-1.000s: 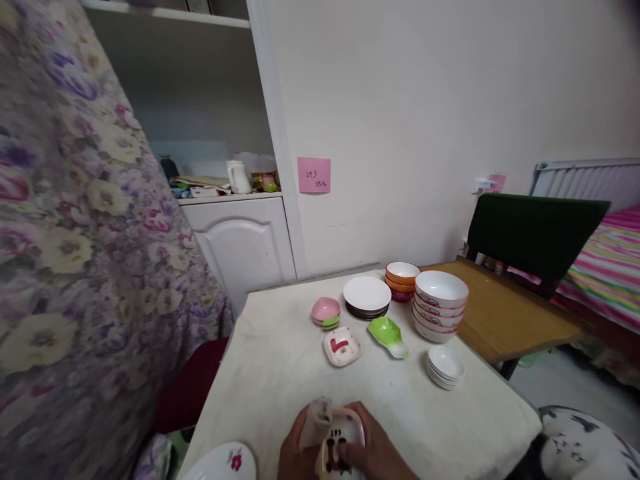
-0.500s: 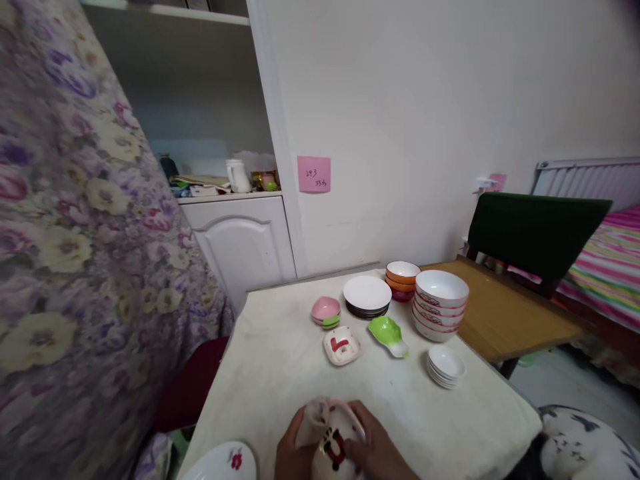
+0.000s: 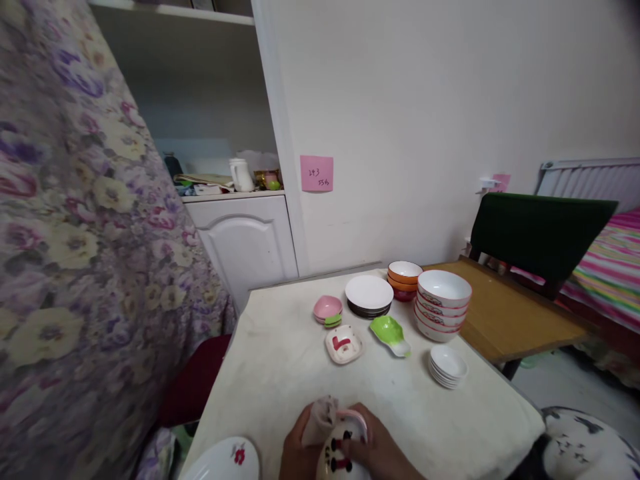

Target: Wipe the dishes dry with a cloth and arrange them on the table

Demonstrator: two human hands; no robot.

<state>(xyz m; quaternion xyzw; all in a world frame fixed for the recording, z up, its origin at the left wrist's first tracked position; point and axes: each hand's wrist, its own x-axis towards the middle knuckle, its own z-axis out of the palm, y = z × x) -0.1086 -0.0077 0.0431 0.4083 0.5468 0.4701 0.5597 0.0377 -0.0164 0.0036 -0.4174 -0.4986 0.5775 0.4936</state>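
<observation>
At the bottom edge of the view both my hands are closed round one small dish. My right hand (image 3: pixel 383 450) grips a small white dish with red and black marks and a pink rim (image 3: pixel 343 448). My left hand (image 3: pixel 295 453) presses a crumpled beige cloth (image 3: pixel 320 415) against that dish. They hover over the near edge of the cream-covered table (image 3: pixel 280 373).
Further back on the table stand a stack of white bowls with red pattern (image 3: pixel 443 305), orange bowls (image 3: pixel 403 279), a white plate on dark plates (image 3: pixel 369 296), small white saucers (image 3: pixel 448 365), a green leaf dish (image 3: pixel 390 333), a pink dish (image 3: pixel 327 309), a square dish (image 3: pixel 343 344). A flower-printed plate (image 3: pixel 225 461) lies near left. A wooden side table (image 3: pixel 505 317) and dark chair (image 3: pixel 537 233) stand right.
The dish has turned a little in my hands and the cloth has shifted over its top edge. The view has drifted slightly; the dishes on the table have not moved.
</observation>
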